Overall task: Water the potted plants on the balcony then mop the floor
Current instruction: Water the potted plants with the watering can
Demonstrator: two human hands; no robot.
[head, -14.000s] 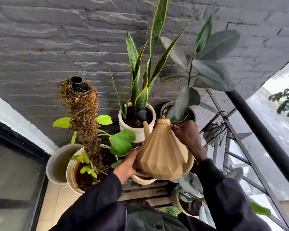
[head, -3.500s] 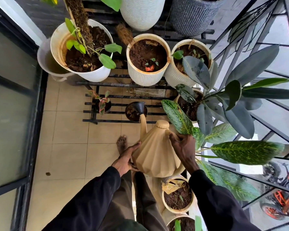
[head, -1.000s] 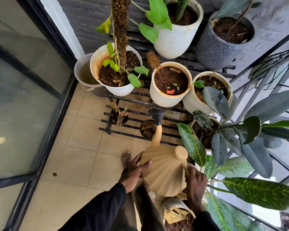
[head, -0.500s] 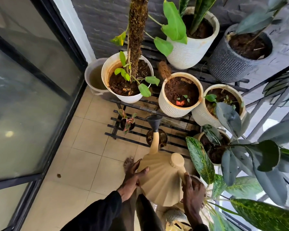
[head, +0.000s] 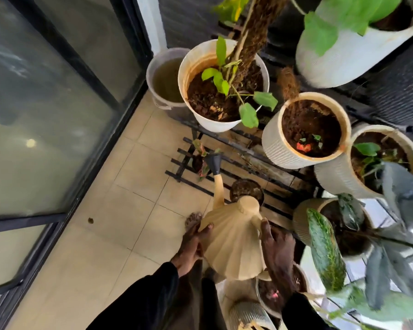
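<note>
I hold a tan faceted watering can (head: pixel 233 244) low in front of me. My right hand (head: pixel 275 253) grips its handle side. My left hand (head: pixel 191 246) presses flat against its left wall with straight fingers. The can's black spout tip (head: pixel 214 163) points at a small dark pot with a red-green plant (head: pixel 200 160) on the lowest shelf of the black metal rack (head: pixel 224 184). Another small dark pot (head: pixel 246 190) stands just right of the spout. White pots with soil stand higher: one with a moss pole (head: pixel 224 91), a ribbed one (head: pixel 305 132).
A glass sliding door (head: pixel 48 115) with a black frame runs along the left. A grey bucket of murky water (head: pixel 163 79) stands in the corner. The beige tiled floor (head: pixel 105 234) lies under my bare foot (head: pixel 192 220). Large-leaved plants (head: pixel 327 248) crowd the right by the railing.
The can's spout has swung left from the small dark pot to the small red-green plant. My view has tilted further down and closer to the lower shelf.
</note>
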